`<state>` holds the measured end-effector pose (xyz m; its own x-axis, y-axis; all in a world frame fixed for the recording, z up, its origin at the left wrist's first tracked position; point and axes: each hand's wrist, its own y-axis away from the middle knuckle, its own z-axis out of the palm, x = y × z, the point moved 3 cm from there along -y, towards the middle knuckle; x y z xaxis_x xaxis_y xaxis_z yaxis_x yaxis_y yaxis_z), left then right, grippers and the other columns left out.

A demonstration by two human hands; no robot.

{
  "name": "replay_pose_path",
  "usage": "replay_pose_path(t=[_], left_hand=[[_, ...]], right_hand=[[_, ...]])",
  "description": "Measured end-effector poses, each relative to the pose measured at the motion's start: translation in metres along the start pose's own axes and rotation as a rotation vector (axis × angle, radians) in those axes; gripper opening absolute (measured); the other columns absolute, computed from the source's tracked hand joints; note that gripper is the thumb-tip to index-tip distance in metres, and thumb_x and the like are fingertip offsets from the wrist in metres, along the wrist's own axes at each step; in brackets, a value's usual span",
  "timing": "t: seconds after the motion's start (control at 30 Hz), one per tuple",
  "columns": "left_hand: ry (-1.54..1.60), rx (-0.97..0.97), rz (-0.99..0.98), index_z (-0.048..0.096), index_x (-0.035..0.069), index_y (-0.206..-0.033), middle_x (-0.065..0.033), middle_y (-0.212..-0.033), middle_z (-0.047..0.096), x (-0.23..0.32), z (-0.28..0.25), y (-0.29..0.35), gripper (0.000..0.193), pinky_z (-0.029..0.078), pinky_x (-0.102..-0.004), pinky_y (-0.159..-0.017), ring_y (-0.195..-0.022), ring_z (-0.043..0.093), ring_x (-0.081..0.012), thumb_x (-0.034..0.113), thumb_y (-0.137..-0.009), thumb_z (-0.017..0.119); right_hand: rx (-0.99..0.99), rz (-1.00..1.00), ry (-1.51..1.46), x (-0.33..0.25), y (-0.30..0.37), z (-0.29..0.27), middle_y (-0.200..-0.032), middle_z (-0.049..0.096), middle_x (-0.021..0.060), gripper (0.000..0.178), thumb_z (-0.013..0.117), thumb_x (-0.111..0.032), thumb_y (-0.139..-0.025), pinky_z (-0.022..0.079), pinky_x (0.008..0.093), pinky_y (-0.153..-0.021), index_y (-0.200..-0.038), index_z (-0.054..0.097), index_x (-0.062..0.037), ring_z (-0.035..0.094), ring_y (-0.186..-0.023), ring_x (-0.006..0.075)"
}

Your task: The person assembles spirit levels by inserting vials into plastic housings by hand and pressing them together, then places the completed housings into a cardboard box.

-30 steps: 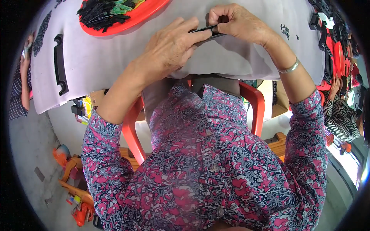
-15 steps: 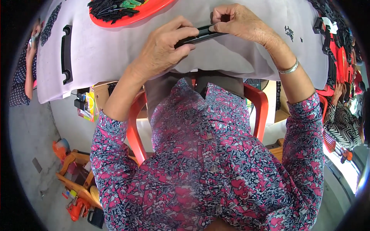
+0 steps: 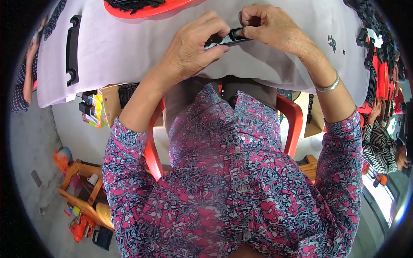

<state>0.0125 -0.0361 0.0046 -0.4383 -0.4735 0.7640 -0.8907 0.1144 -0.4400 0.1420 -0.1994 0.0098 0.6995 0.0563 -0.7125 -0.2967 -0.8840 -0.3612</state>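
A small black plastic part (image 3: pixel 226 38) sits at 12 o'clock over the grey table (image 3: pixel 129 47), pinched between the left hand (image 3: pixel 193 45) and the right hand (image 3: pixel 269 28). A black handle (image 3: pixel 72 49) lies at 10 o'clock, a red tray (image 3: pixel 146 7) beyond.

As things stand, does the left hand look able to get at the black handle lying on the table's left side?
Probably yes, once freed: the left hand grips a small black part together with the right hand. Only bare grey table lies between it and the black handle.

Both forearms reach forward, left hand (image 3: pixel 191 47) and right hand (image 3: pixel 269 28) meeting with fingers curled and pinched together.
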Motion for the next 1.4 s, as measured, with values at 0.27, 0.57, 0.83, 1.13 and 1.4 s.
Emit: replay_pose_path(t=[0.27, 0.57, 0.83, 1.13, 1.4], left_hand=[[-0.010, -0.003, -0.003, 0.052, 0.003, -0.091, -0.0098, -0.085, 0.049, -0.002, 0.001, 0.002, 0.026, 0.045, -0.0388, -0.065, -0.073, 0.055, -0.0284, 0.003, -0.075, 0.072], [-0.003, -0.005, 0.014, 0.052, 0.004, -0.088, -0.0097, -0.082, 0.049, 0.002, 0.002, -0.001, 0.024, 0.045, -0.0388, -0.064, -0.072, 0.057, -0.0283, 0.002, -0.074, 0.072], [-0.205, 0.021, 0.041, 0.071, 0.008, -0.102, -0.0063, -0.096, 0.062, -0.003, -0.011, 0.009, 0.029, 0.048, -0.0389, -0.074, -0.084, 0.061, -0.0266, 0.008, -0.074, 0.075], [-0.402, -0.081, 0.063, 0.072, 0.011, -0.107, -0.0045, -0.106, 0.063, -0.007, -0.004, 0.015, 0.028, 0.042, -0.0403, -0.088, -0.103, 0.056, -0.0266, 0.011, -0.078, 0.072], [-0.356, -0.268, 0.064, 0.070, 0.013, -0.110, -0.0049, -0.110, 0.060, -0.006, -0.015, 0.007, 0.028, 0.042, -0.0417, -0.089, -0.100, 0.054, -0.0279, 0.011, -0.082, 0.068]], right_hand=[[-0.275, 0.669, 0.003, -0.015, -0.017, 0.000, -0.061, 0.049, 0.0026, 0.019, 0.070, -0.006, -0.078, 0.040, 0.0323, -0.057, -0.071, 0.052, -0.0023, 0.048, -0.062, 0.0109], [-0.158, 0.006, -0.064, -0.019, -0.014, -0.002, -0.061, 0.051, 0.0001, 0.018, 0.069, -0.004, -0.080, 0.040, 0.0303, -0.056, -0.071, 0.054, -0.0045, 0.047, -0.062, 0.0092], [-0.309, 0.730, -0.133, -0.004, -0.017, 0.006, -0.063, 0.053, -0.0003, 0.016, 0.068, -0.004, -0.081, 0.041, 0.0297, -0.058, -0.072, 0.055, -0.0054, 0.049, -0.064, 0.0095], [-0.336, 0.693, -0.019, -0.014, -0.016, 0.002, -0.064, 0.051, 0.0026, 0.013, 0.065, -0.008, -0.083, 0.041, 0.0319, -0.058, -0.077, 0.055, -0.0040, 0.048, -0.064, 0.0120], [-0.354, 0.730, -0.100, -0.018, -0.016, 0.003, -0.064, 0.050, 0.0037, 0.014, 0.064, -0.009, -0.083, 0.041, 0.0334, -0.057, -0.077, 0.053, -0.0037, 0.048, -0.064, 0.0132]])
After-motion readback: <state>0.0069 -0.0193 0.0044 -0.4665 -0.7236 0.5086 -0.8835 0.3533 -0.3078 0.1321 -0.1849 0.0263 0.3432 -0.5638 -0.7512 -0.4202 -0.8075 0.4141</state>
